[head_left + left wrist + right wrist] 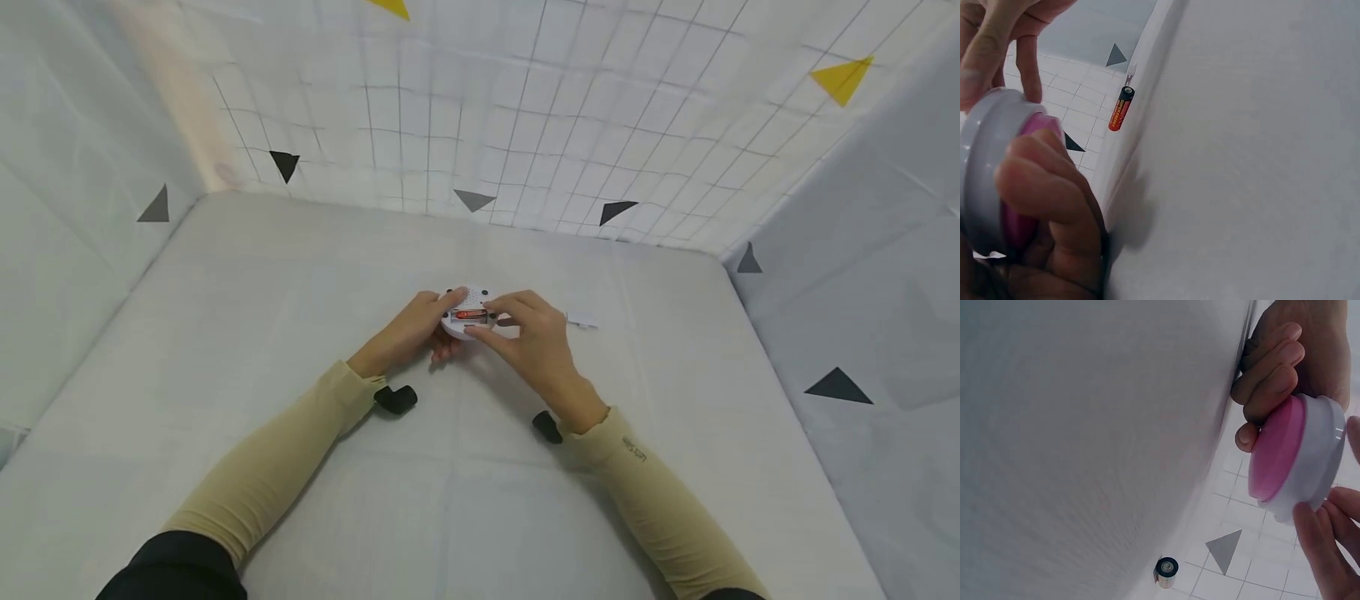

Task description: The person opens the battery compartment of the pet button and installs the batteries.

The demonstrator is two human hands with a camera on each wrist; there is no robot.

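A round white-and-pink device is held above the table, its speaker holes and open battery compartment facing up. One red battery lies inside that compartment. My left hand grips the device from the left, thumb on its top face and fingers curled beneath the pink side. From the right, my right hand pinches at the rim beside the compartment with thumb and fingers. Another red and black battery rests on the table in the left wrist view; a battery end shows in the right wrist view.
A small white piece lies on the table just right of my right hand. White sheeting covers the table. A gridded back wall and side walls with triangle markers enclose it.
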